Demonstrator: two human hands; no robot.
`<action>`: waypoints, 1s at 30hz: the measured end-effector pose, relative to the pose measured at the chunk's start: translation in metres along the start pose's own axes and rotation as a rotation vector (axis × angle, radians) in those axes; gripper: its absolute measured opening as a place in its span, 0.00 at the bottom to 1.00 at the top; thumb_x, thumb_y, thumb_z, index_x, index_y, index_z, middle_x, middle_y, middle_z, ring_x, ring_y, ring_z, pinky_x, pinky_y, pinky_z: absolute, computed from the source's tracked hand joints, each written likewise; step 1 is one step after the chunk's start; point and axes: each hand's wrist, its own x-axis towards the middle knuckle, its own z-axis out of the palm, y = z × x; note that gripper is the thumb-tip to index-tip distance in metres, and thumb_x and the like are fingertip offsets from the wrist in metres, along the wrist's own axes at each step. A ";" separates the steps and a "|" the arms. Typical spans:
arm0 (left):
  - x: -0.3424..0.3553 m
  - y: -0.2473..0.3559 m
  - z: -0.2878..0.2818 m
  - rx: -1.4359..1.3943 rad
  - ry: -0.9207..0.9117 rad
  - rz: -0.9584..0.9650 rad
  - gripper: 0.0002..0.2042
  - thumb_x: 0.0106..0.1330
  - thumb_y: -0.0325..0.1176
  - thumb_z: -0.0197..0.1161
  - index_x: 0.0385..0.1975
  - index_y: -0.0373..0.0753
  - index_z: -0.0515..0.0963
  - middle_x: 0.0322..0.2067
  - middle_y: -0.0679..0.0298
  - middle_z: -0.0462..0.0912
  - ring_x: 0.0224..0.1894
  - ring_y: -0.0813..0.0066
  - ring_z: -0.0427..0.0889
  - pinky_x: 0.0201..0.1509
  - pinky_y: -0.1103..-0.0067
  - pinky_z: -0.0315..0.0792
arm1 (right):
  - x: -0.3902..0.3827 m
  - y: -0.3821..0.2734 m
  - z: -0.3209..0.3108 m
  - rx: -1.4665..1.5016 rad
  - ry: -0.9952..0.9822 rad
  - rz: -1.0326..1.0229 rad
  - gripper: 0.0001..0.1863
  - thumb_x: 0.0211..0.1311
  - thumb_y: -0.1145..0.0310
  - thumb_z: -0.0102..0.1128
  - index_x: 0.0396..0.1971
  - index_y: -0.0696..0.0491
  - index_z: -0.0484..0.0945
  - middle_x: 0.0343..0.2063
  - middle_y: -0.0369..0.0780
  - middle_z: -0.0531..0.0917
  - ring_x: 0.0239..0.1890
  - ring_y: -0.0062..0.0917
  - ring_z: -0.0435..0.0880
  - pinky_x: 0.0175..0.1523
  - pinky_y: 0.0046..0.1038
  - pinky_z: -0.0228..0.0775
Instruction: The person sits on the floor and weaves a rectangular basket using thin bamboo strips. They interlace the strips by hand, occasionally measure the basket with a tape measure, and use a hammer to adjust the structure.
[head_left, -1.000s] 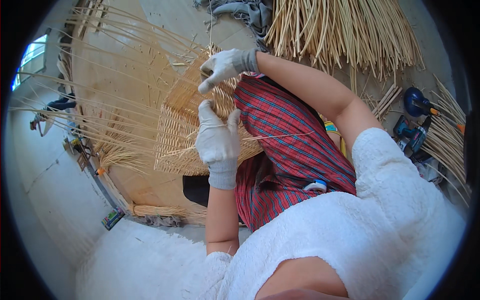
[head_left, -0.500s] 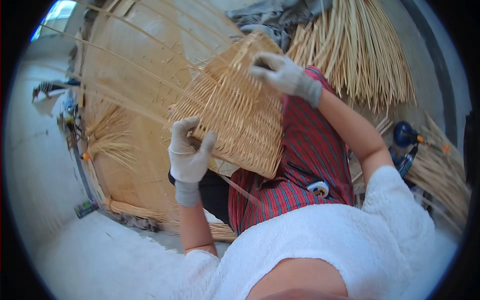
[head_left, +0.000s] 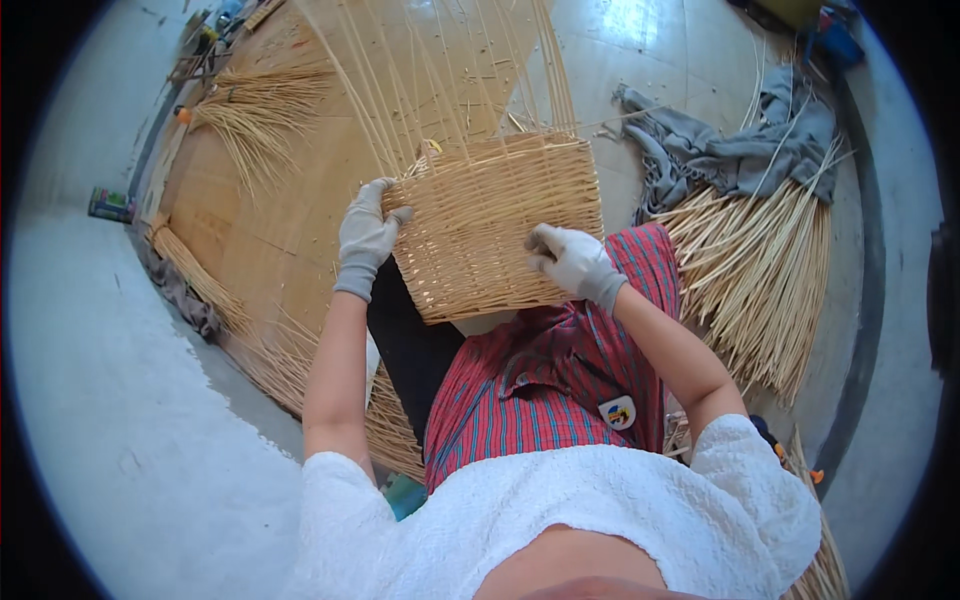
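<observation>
A half-woven wicker basket (head_left: 480, 220) stands tilted before my lap, its long loose stakes (head_left: 440, 90) rising from the far rim. My left hand (head_left: 366, 230), in a white glove with a grey cuff, grips the basket's left edge, the thumb on the near face. On the lower right of that same woven face is my right hand (head_left: 575, 258), gloved alike. Its fingers are curled together against the weave; whatever they pinch, if anything, is hidden.
A red striped apron (head_left: 540, 420) covers my lap. Right of it, a grey cloth (head_left: 740, 150) lies over a large bundle of canes (head_left: 765, 280). More cane bundles (head_left: 250, 120) rest on the wooden board (head_left: 270, 220) at left, beside a white wall (head_left: 110, 400).
The basket has turned so its stakes point away from me. My right hand has come down from the upper edge onto the near face. My left hand still holds the left edge.
</observation>
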 end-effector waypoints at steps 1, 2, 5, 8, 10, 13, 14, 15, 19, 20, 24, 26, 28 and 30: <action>0.003 0.003 -0.004 0.116 0.015 0.015 0.26 0.55 0.37 0.74 0.55 0.42 0.75 0.50 0.58 0.81 0.55 0.61 0.78 0.63 0.68 0.68 | 0.017 0.001 0.001 0.235 0.001 0.082 0.17 0.62 0.67 0.68 0.49 0.50 0.75 0.30 0.38 0.84 0.31 0.26 0.84 0.36 0.29 0.75; 0.004 0.005 -0.005 0.232 0.021 0.030 0.27 0.55 0.39 0.74 0.55 0.43 0.75 0.51 0.58 0.81 0.57 0.59 0.77 0.65 0.67 0.67 | 0.030 -0.005 -0.002 0.473 0.005 0.173 0.18 0.63 0.66 0.68 0.50 0.50 0.75 0.30 0.37 0.84 0.29 0.22 0.83 0.33 0.26 0.75; 0.007 0.013 -0.004 0.505 0.230 0.228 0.28 0.56 0.40 0.73 0.58 0.47 0.74 0.53 0.60 0.80 0.61 0.59 0.74 0.70 0.64 0.60 | 0.076 -0.043 -0.020 0.625 0.437 0.201 0.16 0.64 0.67 0.68 0.49 0.54 0.77 0.30 0.35 0.84 0.27 0.15 0.80 0.30 0.20 0.73; 0.023 0.062 0.006 0.212 0.222 0.620 0.30 0.58 0.41 0.72 0.62 0.49 0.72 0.55 0.61 0.79 0.63 0.59 0.73 0.73 0.63 0.57 | 0.093 -0.050 -0.023 0.844 0.463 0.037 0.12 0.64 0.72 0.68 0.44 0.57 0.78 0.29 0.37 0.84 0.27 0.19 0.81 0.31 0.22 0.76; 0.024 0.079 0.022 0.165 0.132 0.460 0.31 0.59 0.42 0.71 0.64 0.50 0.71 0.55 0.60 0.80 0.62 0.61 0.74 0.72 0.64 0.57 | 0.103 -0.034 -0.013 0.844 0.516 0.081 0.11 0.63 0.73 0.68 0.43 0.58 0.78 0.29 0.37 0.84 0.27 0.19 0.82 0.31 0.23 0.78; 0.030 0.089 0.037 0.124 0.022 0.309 0.31 0.60 0.43 0.70 0.65 0.51 0.70 0.55 0.61 0.80 0.62 0.63 0.74 0.71 0.64 0.58 | 0.113 -0.026 -0.010 0.844 0.626 0.102 0.07 0.64 0.74 0.67 0.40 0.57 0.79 0.30 0.39 0.86 0.27 0.21 0.84 0.29 0.24 0.79; 0.030 0.087 0.036 0.136 0.005 0.305 0.31 0.60 0.43 0.70 0.65 0.51 0.70 0.55 0.62 0.80 0.61 0.63 0.75 0.70 0.64 0.59 | 0.115 -0.028 -0.013 0.832 0.661 0.129 0.07 0.64 0.74 0.66 0.39 0.57 0.79 0.31 0.39 0.86 0.28 0.22 0.84 0.28 0.23 0.79; 0.030 0.085 0.036 0.148 -0.012 0.301 0.31 0.60 0.43 0.70 0.65 0.52 0.70 0.55 0.62 0.80 0.61 0.64 0.75 0.68 0.64 0.60 | 0.115 -0.030 -0.017 0.820 0.695 0.156 0.06 0.64 0.74 0.66 0.39 0.57 0.79 0.31 0.39 0.86 0.28 0.22 0.84 0.28 0.23 0.79; 0.031 0.072 0.050 0.123 0.096 0.441 0.27 0.61 0.45 0.70 0.61 0.51 0.74 0.53 0.62 0.82 0.57 0.63 0.77 0.65 0.65 0.62 | 0.116 -0.037 -0.024 0.597 0.603 0.226 0.10 0.63 0.70 0.67 0.40 0.57 0.78 0.32 0.42 0.87 0.28 0.25 0.86 0.29 0.26 0.79; 0.032 0.077 0.046 0.097 0.105 0.438 0.25 0.61 0.45 0.69 0.59 0.50 0.76 0.51 0.62 0.84 0.54 0.63 0.79 0.63 0.66 0.64 | 0.116 -0.036 -0.026 0.439 0.610 0.224 0.11 0.63 0.69 0.67 0.41 0.57 0.78 0.33 0.43 0.87 0.29 0.27 0.86 0.31 0.28 0.79; 0.043 0.085 0.052 -0.151 0.072 0.166 0.14 0.64 0.44 0.68 0.44 0.46 0.85 0.37 0.63 0.88 0.39 0.66 0.86 0.49 0.73 0.74 | 0.119 -0.060 -0.020 -0.588 0.578 0.014 0.18 0.60 0.70 0.65 0.49 0.57 0.75 0.42 0.46 0.85 0.38 0.37 0.85 0.43 0.36 0.78; 0.044 0.090 0.057 -0.093 0.173 0.176 0.11 0.64 0.44 0.67 0.39 0.45 0.86 0.32 0.63 0.88 0.34 0.67 0.86 0.43 0.73 0.75 | 0.122 -0.064 -0.031 -0.579 0.720 -0.226 0.21 0.60 0.71 0.64 0.54 0.56 0.73 0.47 0.47 0.82 0.43 0.41 0.82 0.48 0.38 0.76; 0.048 0.093 0.061 -0.095 0.246 0.196 0.10 0.63 0.43 0.67 0.35 0.45 0.87 0.29 0.63 0.87 0.32 0.66 0.86 0.40 0.73 0.75 | 0.129 -0.069 -0.038 -0.399 0.848 -0.442 0.25 0.61 0.72 0.62 0.60 0.54 0.72 0.53 0.45 0.80 0.48 0.34 0.80 0.49 0.32 0.75; 0.049 0.093 0.067 -0.158 0.276 0.223 0.09 0.62 0.42 0.68 0.33 0.45 0.87 0.29 0.61 0.87 0.33 0.63 0.86 0.41 0.71 0.75 | 0.145 -0.079 -0.023 0.473 0.521 -0.455 0.21 0.68 0.69 0.56 0.61 0.54 0.73 0.42 0.44 0.83 0.40 0.28 0.80 0.45 0.27 0.75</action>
